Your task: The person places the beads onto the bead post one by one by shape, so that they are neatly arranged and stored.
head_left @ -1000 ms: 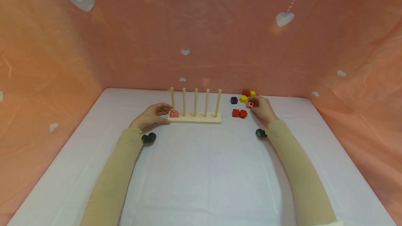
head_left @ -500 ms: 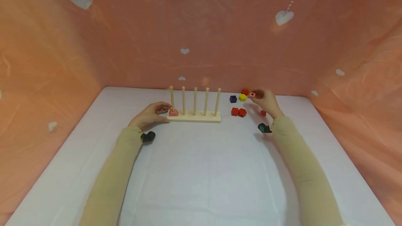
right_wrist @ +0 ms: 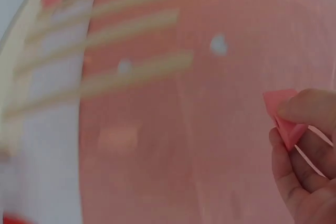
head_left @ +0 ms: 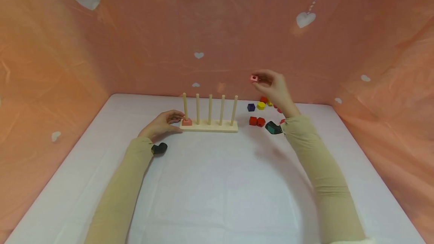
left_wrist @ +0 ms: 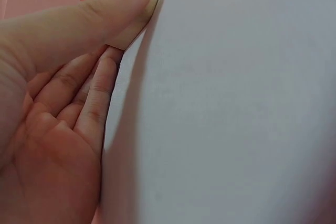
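A pale wooden peg stand (head_left: 217,128) with a row of upright pegs stands toward the back of the white table. A pink block (head_left: 187,122) sits at the foot of its leftmost peg. My left hand (head_left: 162,125) grips the left end of the base, its thumb along the front edge in the left wrist view. Raised above the table to the right of the pegs, my right hand (head_left: 275,87) pinches another pink block (right_wrist: 274,99) between thumb and fingers. A dark hole shows in this block (head_left: 254,78) in the head view.
Right of the stand lie a dark blue block (head_left: 251,107), a yellow block (head_left: 261,105) and several red blocks (head_left: 252,121), some partly hidden behind the right forearm. A peach curtain (head_left: 217,40) with hearts rises behind the table and along both sides.
My right hand has lifted the pink block from among the loose blocks and carried it up and to the left. The left hand has stayed at the stand's end.
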Tool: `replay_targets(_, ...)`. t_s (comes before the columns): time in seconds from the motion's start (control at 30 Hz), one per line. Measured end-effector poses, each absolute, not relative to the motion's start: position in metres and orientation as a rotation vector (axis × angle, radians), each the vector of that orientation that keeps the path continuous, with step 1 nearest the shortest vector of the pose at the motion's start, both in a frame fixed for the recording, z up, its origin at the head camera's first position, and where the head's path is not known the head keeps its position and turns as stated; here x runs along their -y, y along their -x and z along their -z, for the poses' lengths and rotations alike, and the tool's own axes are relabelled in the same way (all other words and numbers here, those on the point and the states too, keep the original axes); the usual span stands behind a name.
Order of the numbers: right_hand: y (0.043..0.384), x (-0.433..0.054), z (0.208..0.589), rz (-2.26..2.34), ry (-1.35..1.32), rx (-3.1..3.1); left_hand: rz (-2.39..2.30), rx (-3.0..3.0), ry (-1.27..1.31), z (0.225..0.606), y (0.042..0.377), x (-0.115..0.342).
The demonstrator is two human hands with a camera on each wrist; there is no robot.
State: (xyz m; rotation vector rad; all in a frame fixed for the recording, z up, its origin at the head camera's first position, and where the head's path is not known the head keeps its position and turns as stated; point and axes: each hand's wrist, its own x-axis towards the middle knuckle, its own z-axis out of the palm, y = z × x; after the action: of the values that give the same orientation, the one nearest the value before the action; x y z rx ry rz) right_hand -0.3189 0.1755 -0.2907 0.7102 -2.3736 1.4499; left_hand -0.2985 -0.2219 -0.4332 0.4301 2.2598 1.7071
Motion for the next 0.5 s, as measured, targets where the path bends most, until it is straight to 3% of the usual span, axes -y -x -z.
replay_targets(0.5,0.303,-0.078,0.274,-1.748,-1.081,2.229,-1.732,-2.279,-0.407,0.436,0.297,0.218)
